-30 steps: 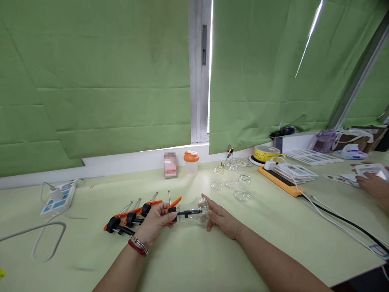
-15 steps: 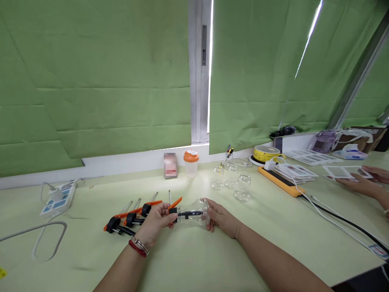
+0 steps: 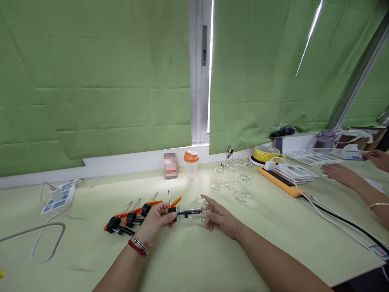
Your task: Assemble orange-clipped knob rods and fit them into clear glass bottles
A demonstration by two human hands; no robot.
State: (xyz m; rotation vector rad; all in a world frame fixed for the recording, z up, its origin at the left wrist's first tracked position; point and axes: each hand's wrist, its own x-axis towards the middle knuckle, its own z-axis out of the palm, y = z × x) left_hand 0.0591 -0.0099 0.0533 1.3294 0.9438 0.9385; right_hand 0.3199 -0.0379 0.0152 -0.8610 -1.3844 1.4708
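A clear bottle (image 3: 194, 206) lies sideways between my hands, its base toward the right. Its black cap (image 3: 172, 211) carries an orange lever (image 3: 175, 201) and a metal spout, and a black tube (image 3: 191, 212) runs inside the bottle. My left hand (image 3: 158, 219) is closed with thumb and fingers on the cap. At the base end, my right hand (image 3: 219, 217) grips the bottle. Several similar black tops (image 3: 113, 224) with orange levers, spouts and tubes lie beside my left hand. More clear bottles (image 3: 242, 188) stand upright beyond my right hand.
An orange-lidded cup (image 3: 191, 164) and a small blurred box (image 3: 170, 165) stand by the wall. To the right are an orange power strip (image 3: 279, 182), cables, a yellow round container (image 3: 266, 154) and a co-worker's hands (image 3: 343, 175). A white power strip (image 3: 59, 198) lies left.
My hands and the bottle have barely moved. The co-worker's hands have let go of the white frame they held; one reaches farther back.
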